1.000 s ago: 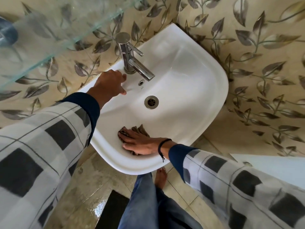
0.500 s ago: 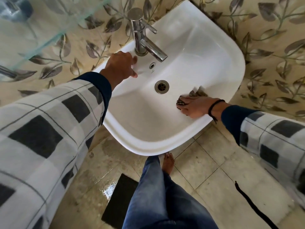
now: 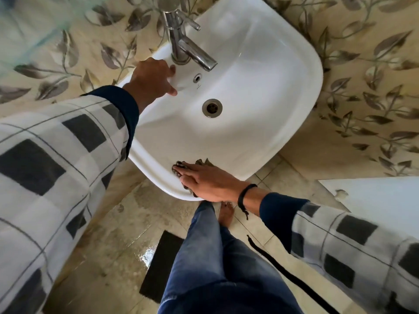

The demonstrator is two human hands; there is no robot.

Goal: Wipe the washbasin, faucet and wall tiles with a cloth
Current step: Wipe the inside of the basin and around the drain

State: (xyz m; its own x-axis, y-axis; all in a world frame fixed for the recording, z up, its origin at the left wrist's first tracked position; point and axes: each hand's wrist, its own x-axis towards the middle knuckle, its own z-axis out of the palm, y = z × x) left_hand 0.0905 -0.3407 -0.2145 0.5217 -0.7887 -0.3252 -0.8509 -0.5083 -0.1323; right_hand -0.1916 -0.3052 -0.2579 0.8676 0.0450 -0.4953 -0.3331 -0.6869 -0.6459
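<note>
A white washbasin hangs on leaf-patterned wall tiles. A chrome faucet stands at its back rim, and the drain lies mid-bowl. My left hand rests on the back ledge just left of the faucet base, fingers bent over the edge. My right hand lies flat with straight fingers on a dark brown cloth, pressing it on the basin's front rim. Most of the cloth is hidden under the hand.
A glass shelf juts out at the upper left. The tiled floor is wet, with a dark mat and my bare foot below the basin. A white panel lies at right, a black strap on the floor.
My right hand has slid the cloth from the right inner side of the bowl to the front rim. My left hand stays beside the faucet. The view has tilted down.
</note>
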